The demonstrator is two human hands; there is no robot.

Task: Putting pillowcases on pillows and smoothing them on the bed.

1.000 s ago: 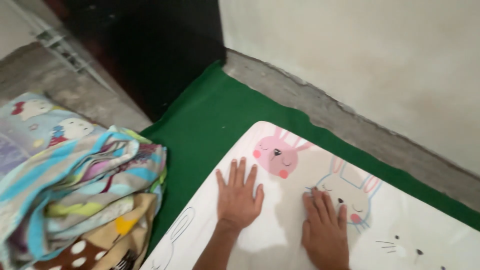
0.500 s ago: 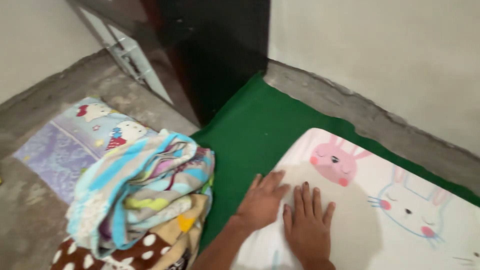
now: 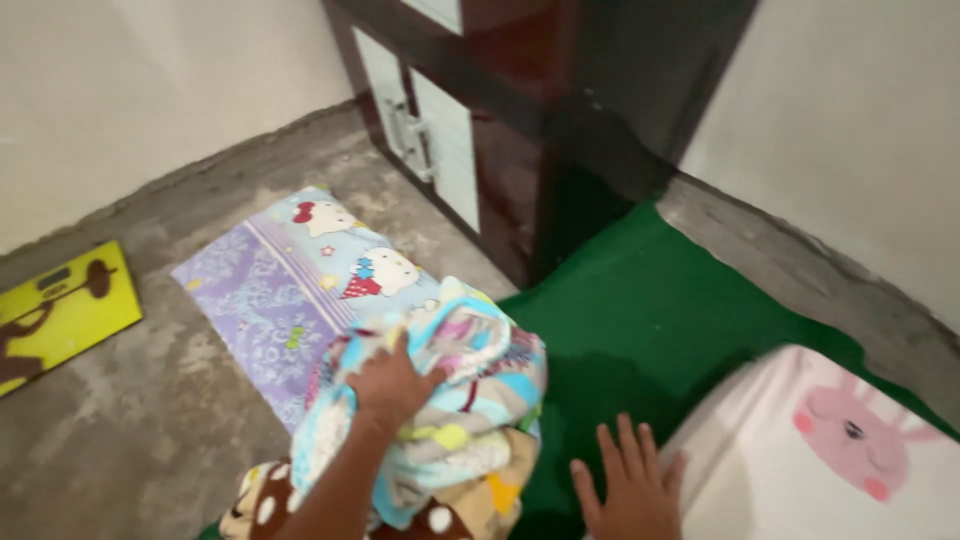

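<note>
My left hand (image 3: 388, 385) grips the top of a crumpled striped cloth of blue, pink and yellow (image 3: 470, 400), which lies on a brown cloth with white dots (image 3: 450, 515). My right hand (image 3: 625, 485) lies flat with fingers spread on the green mat (image 3: 640, 300), at the left edge of a white folded sheet with a pink rabbit print (image 3: 830, 450). Behind the pile lies a lilac pillow with cartoon cats (image 3: 290, 270).
A dark brown cabinet with pale doors and a metal handle (image 3: 500, 110) stands against the wall. A yellow flat board (image 3: 60, 310) lies on the bare concrete floor (image 3: 130, 430) at the left. Pale walls meet at the corner.
My left hand left the white sheet and took hold of the striped cloth. My right hand slid left onto the green mat. The view swung left, showing the cabinet and yellow board.
</note>
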